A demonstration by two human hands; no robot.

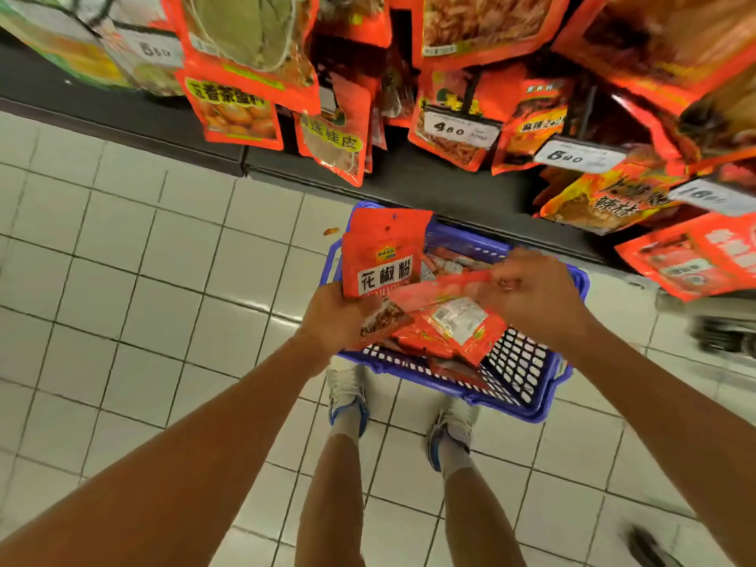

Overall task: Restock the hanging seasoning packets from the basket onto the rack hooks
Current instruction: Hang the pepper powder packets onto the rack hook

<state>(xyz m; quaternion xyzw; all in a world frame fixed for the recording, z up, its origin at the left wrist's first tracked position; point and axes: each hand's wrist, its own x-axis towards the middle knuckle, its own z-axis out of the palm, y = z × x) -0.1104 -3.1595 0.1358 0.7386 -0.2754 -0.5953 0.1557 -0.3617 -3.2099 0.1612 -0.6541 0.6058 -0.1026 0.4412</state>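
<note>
A small stack of red seasoning packets (378,255), the front one upright and showing black characters on a white label, stands in the left hand (341,317), which grips the stack at its lower edge just above the left rim of the blue basket (527,392); the thumb lies across the front of the lower part, the other fingers are hidden behind the stack. Just to its right a second red packet (446,286) lies nearly flat and tilted, its right end pinched in the curled fingers of the right hand (536,296), which hovers over the middle of the basket. Beneath this packet another one (460,325) shows its back with a white printed label and a barcode, resting on more red packets heaped inside the basket. The basket stands on the white tiled floor (122,280), close against the dark base of the rack (409,182), with the person's two feet in pale shoes (347,396) just before its near rim. Above and behind the basket, many red and orange packets on the rack (245,112) hang in rows, some with white price tags (460,128) clipped in front of them; those at the right edge hang nearest the camera and are blurred. A small orange scrap (330,231) lies on the tiles just left of the basket's far corner
</note>
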